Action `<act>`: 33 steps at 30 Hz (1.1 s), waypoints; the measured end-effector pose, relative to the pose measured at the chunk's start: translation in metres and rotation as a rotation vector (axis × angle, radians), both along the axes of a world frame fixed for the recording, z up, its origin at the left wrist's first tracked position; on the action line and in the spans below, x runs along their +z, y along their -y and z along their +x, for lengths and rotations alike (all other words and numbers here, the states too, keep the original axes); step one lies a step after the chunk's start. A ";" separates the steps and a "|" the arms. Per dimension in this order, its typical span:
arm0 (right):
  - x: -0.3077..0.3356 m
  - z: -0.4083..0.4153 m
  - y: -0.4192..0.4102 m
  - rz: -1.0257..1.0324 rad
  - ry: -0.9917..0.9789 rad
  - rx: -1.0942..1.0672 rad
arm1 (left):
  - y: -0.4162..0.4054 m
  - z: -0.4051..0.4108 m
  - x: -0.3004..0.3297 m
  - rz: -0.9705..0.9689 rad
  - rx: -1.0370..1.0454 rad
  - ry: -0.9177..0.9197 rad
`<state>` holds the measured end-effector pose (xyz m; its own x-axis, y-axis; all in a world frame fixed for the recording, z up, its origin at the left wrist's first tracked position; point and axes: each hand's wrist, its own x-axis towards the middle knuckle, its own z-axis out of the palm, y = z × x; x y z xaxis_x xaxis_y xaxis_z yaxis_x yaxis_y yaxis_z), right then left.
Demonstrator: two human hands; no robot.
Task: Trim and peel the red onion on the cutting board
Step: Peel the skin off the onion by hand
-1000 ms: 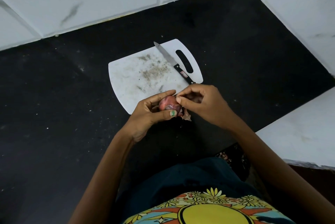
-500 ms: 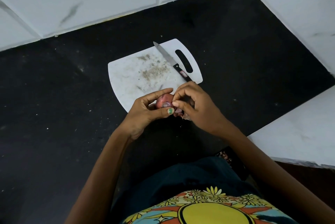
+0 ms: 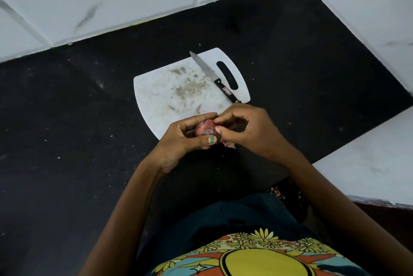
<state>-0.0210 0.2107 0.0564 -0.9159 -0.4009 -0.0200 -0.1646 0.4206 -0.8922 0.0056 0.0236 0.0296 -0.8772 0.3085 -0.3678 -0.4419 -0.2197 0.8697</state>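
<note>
A small red onion (image 3: 206, 129) sits between my two hands, held just above the near edge of the white cutting board (image 3: 165, 97). My left hand (image 3: 178, 139) cups it from the left, thumb across its underside. My right hand (image 3: 248, 130) pinches at the onion's right side with thumb and forefinger. A loose flap of dry skin (image 3: 230, 145) hangs below my right fingers. A black-handled knife (image 3: 212, 74) lies on the board's right part, blade pointing away from me.
The board rests on a black countertop (image 3: 78, 130) bounded by white tiled walls at the back and right. A white ledge (image 3: 368, 164) juts in at the right. Brown stains mark the board's middle.
My right fingers have shifted along the onion's right side, pinching at the skin. The onion has turned slightly in my left hand. The knife and board have not moved.
</note>
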 end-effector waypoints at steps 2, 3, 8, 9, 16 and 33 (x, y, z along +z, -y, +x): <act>0.001 -0.002 0.001 0.041 -0.058 0.000 | -0.001 0.000 0.000 0.000 -0.007 -0.007; 0.001 -0.002 0.002 0.068 -0.095 0.000 | -0.001 0.000 0.000 -0.005 -0.013 -0.011; -0.003 -0.002 0.003 0.081 -0.116 -0.045 | -0.003 0.002 -0.003 -0.003 0.000 -0.001; -0.002 -0.001 0.002 0.041 -0.062 -0.045 | -0.002 0.002 -0.004 -0.002 0.011 0.005; -0.007 0.005 0.003 -0.064 -0.047 -0.004 | 0.000 0.000 -0.002 -0.002 0.015 -0.002; -0.017 0.007 0.011 -0.274 0.272 -0.295 | -0.002 0.003 -0.005 0.117 0.090 0.037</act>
<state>-0.0141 0.1996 0.0396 -0.9676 -0.1487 -0.2042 0.1806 0.1575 -0.9709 0.0081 0.0255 0.0247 -0.8899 0.2716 -0.3665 -0.4470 -0.3589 0.8194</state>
